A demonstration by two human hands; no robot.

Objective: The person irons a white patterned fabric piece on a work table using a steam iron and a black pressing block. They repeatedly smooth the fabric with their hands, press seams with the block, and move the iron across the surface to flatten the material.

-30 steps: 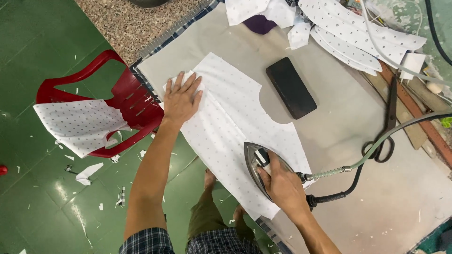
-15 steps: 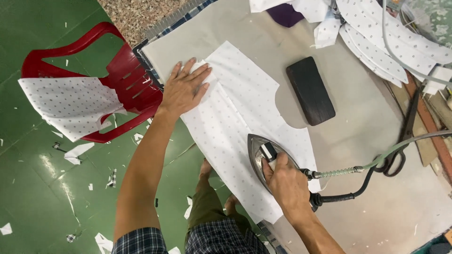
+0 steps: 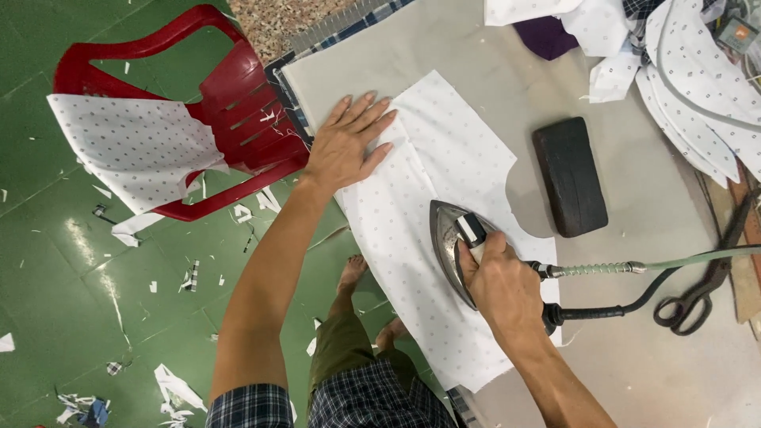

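A white dotted fabric piece [image 3: 428, 190] lies flat on the padded grey table [image 3: 634, 333]. My left hand [image 3: 349, 143] presses flat on the fabric's far corner, fingers spread. My right hand [image 3: 499, 285] grips the handle of a steel iron [image 3: 449, 238] that rests on the fabric, its tip pointing away from me. A black cord and a braided hose [image 3: 594, 269] run from the iron's rear off to the right.
A black rectangular block [image 3: 569, 176] lies right of the fabric. Large scissors [image 3: 701, 289] sit at the right edge. More dotted fabric pieces [image 3: 697, 71] pile at the back right. A red plastic chair [image 3: 214, 103] holding dotted cloth stands left, on a green floor with paper scraps.
The iron has slid forward along the fabric toward my left hand. My left hand stays pressed on the far corner. The camera view has shifted, so everything sits further right.
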